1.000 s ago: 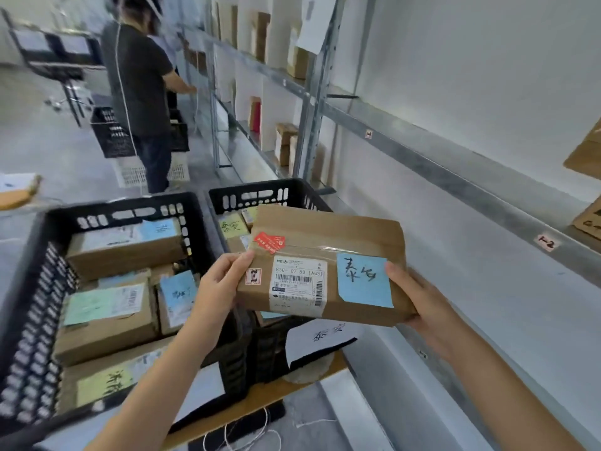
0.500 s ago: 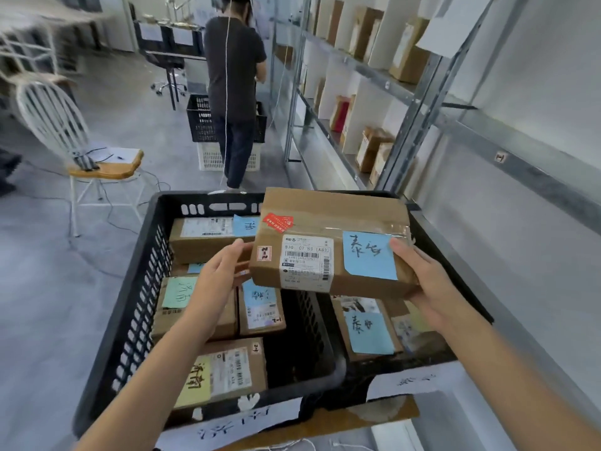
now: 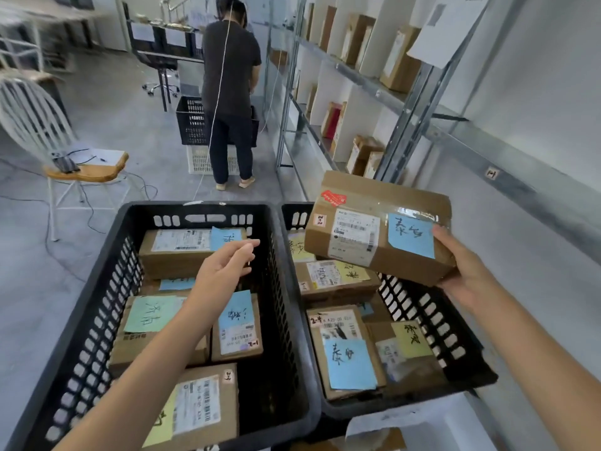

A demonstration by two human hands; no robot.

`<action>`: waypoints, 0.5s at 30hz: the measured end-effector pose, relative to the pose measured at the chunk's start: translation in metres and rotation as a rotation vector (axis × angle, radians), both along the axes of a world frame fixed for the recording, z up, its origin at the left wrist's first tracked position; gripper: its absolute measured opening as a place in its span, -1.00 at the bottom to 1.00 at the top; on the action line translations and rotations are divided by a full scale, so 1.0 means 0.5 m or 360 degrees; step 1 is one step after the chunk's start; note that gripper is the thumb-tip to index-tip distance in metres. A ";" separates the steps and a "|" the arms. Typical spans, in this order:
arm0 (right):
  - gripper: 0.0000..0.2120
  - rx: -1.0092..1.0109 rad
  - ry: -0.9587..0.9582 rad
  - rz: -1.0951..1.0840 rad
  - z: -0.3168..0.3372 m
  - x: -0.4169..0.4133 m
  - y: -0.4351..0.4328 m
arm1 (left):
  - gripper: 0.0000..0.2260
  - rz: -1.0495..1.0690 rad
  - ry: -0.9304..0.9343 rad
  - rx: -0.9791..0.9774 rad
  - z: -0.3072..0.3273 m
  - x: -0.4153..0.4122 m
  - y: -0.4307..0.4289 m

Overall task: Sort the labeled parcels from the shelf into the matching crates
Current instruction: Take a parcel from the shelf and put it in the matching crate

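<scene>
Above the right crate (image 3: 435,320), near its far rim, parcel (image 3: 374,193) in right hand (image 3: 465,275).

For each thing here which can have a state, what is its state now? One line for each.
held parcel: lifted and tilted, over the far end of the right crate
right hand: grips the held parcel at its right end
left hand: open, holds nothing, above the left crate
left crate: holds several parcels, not full
right crate: holds several parcels, not full

Left hand (image 3: 224,271) outstretched, fingers (image 3: 242,252) loose; right hand (image 3: 461,275) in firm grasp.
</scene>
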State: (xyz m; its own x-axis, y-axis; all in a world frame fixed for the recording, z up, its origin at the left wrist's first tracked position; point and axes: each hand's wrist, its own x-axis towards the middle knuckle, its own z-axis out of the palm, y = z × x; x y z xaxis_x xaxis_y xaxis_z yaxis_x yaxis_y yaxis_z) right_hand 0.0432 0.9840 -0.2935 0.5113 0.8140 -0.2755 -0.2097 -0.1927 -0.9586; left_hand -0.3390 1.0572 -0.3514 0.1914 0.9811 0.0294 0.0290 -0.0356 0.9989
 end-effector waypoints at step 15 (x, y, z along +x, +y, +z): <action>-0.57 -0.0298 0.0036 0.0397 -0.117 0.137 0.173 | -0.81 0.0003 0.0260 0.0031 0.000 0.189 0.085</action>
